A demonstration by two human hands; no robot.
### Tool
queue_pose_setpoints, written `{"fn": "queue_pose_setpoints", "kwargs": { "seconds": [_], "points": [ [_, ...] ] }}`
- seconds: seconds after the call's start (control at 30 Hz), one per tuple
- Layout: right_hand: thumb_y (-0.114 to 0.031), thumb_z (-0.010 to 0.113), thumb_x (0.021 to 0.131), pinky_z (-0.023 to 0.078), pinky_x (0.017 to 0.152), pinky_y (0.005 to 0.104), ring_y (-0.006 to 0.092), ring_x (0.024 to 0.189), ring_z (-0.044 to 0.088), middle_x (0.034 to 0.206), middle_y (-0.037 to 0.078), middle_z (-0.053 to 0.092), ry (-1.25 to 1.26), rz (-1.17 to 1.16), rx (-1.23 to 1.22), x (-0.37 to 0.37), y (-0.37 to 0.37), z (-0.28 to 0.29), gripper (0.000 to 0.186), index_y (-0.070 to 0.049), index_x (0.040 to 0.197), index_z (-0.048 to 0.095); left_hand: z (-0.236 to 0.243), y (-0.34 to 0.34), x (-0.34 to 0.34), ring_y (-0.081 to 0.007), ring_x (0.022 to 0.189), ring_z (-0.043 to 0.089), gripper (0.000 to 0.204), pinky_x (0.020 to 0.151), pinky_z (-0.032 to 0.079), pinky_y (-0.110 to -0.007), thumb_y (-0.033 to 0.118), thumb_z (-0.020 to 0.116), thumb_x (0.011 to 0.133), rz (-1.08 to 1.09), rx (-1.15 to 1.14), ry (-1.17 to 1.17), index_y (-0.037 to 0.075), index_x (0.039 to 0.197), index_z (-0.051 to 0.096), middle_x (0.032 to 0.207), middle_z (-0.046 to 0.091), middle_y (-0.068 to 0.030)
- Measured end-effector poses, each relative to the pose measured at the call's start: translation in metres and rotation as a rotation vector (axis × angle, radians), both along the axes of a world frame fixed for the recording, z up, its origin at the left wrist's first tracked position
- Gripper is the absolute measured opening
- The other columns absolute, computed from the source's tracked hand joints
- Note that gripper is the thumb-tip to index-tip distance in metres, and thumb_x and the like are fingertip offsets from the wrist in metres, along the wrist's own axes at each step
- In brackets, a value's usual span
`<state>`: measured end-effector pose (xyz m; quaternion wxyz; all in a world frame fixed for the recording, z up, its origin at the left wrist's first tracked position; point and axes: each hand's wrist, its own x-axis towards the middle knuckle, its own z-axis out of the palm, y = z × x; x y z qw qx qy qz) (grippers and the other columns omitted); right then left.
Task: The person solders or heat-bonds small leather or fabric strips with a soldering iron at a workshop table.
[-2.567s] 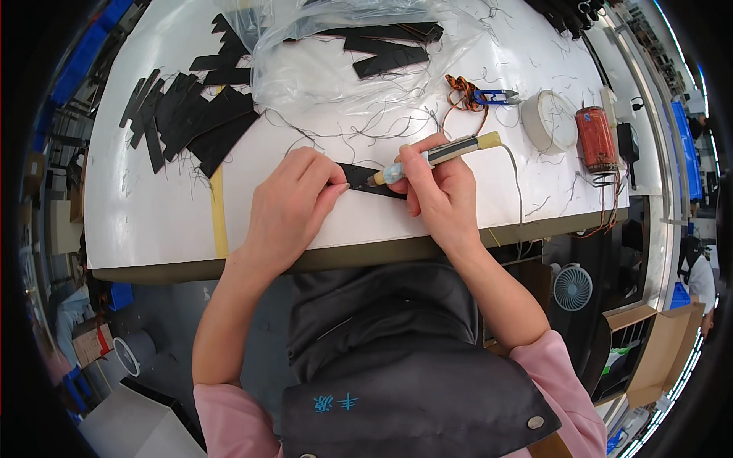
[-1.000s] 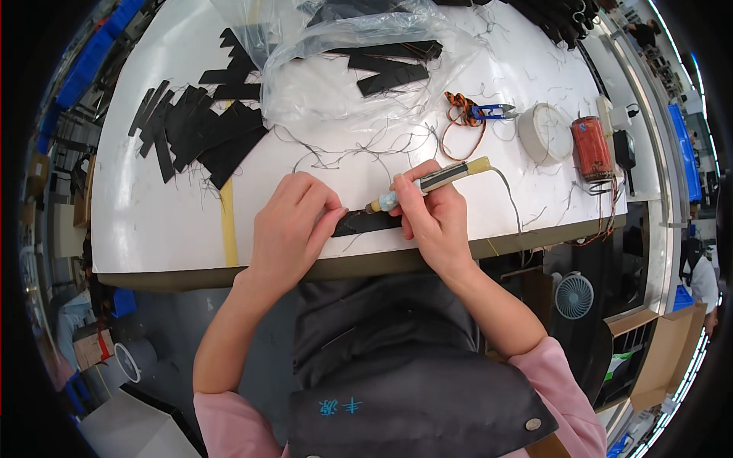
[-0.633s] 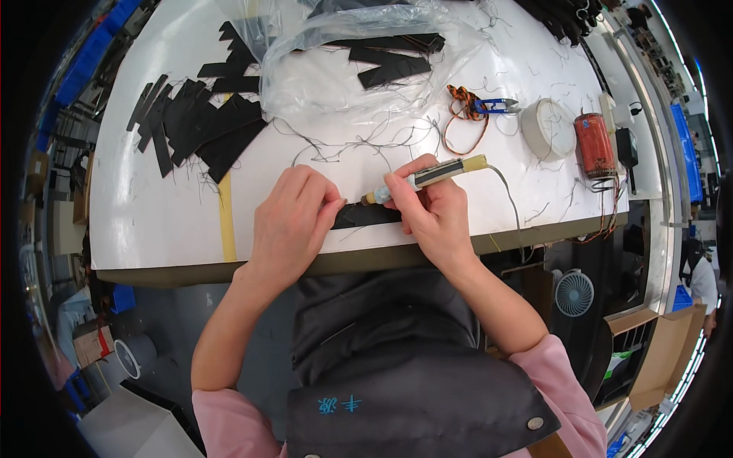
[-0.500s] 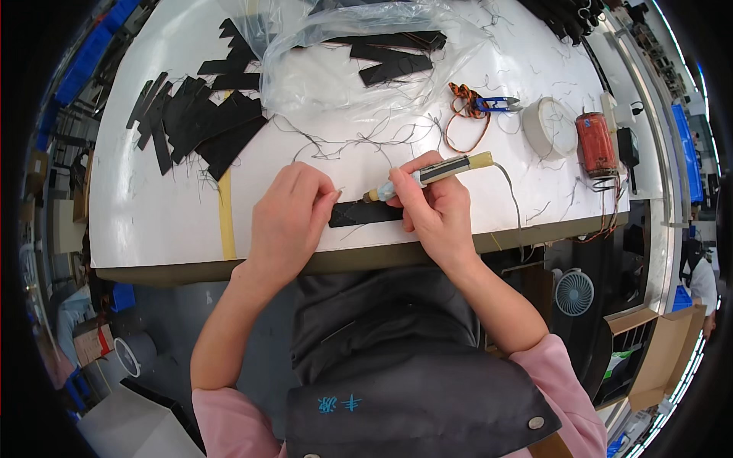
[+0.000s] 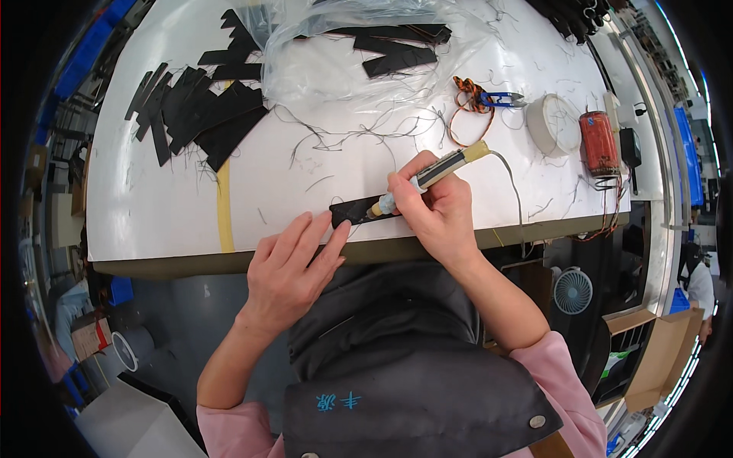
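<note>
A narrow black fabric strip point(image 5: 350, 213) with stitching lies near the front edge of the white table. My left hand point(image 5: 294, 256) rests at its left end, fingers stretched out and apart, with fingertips touching the strip and the tabletop. Between thumb and fingers my right hand point(image 5: 439, 210) grips a corded pen-shaped tool point(image 5: 443, 169) wrapped in tape. The tool's tip points down-left and meets the strip, or hovers just over it. My right hand covers the strip's right end. Loose dark threads point(image 5: 359, 139) lie beyond both hands.
Several black strips point(image 5: 202, 114) are piled at the far left, and more lie in a clear plastic bag point(image 5: 305, 76). Blue thread snips point(image 5: 500, 100), a white tape roll point(image 5: 553, 126) and a red cylinder with wires point(image 5: 599, 143) stand at the right. Yellow tape point(image 5: 224, 206) crosses the tabletop.
My left hand has come down and nearer to me, its pinched fingers now spread against the strip's end. The tool's tip has shifted slightly right and nearer along the strip.
</note>
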<state>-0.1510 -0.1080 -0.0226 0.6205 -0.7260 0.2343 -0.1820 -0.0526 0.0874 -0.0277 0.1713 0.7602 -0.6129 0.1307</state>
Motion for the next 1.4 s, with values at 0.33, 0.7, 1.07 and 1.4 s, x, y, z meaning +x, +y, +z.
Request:
{"fn": "queue_pose_setpoints", "kwargs": {
  "seconds": [0.33,0.7,1.07,1.4],
  "points": [
    [-0.012,0.063,0.088,0.034,0.046,0.0191,0.0012,0.051,0.045,0.06,-0.002,0.054,-0.042,-0.029,-0.057,0.0,-0.002,-0.006,0.015,-0.002,0.079,0.058,-0.004,0.005,-0.001,-0.0215,0.111,0.058,0.042,0.077,0.045,-0.031,0.015,0.07,0.075,-0.008,-0.011,-0.009,0.014,0.118,0.066,0.125,0.06,-0.0061],
    [-0.018,0.06,0.094,0.037,0.043,0.0183,0.0027,0.058,0.056,0.067,0.001,0.059,-0.118,-0.052,0.191,0.005,0.005,0.015,0.016,-0.003,0.087,0.056,-0.005,0.008,0.0,-0.0228,0.114,0.058,0.043,0.082,0.046,-0.032,0.016,0.07,0.074,-0.022,-0.036,0.018,0.013,0.117,0.067,0.126,0.06,-0.0085],
    [-0.017,0.059,0.095,0.035,0.04,0.0176,0.0032,0.055,0.054,0.072,0.002,0.059,-0.028,-0.004,0.083,0.013,0.008,0.003,0.016,-0.002,0.089,0.056,-0.007,0.002,-0.009,-0.0263,0.115,0.054,0.05,0.086,0.045,-0.035,0.023,0.073,0.07,0.036,-0.002,0.045,0.016,0.119,0.066,0.126,0.055,-0.0111],
    [-0.011,0.065,0.09,0.045,0.054,0.0159,0.0032,0.059,0.056,0.069,0.0,0.06,0.028,0.065,-0.062,0.012,0.005,-0.007,0.012,-0.001,0.088,0.06,-0.011,0.003,-0.009,-0.028,0.116,0.054,0.047,0.087,0.045,-0.037,0.021,0.074,0.069,0.034,-0.042,0.077,0.014,0.116,0.067,0.127,0.055,-0.0116]
  ]
}}
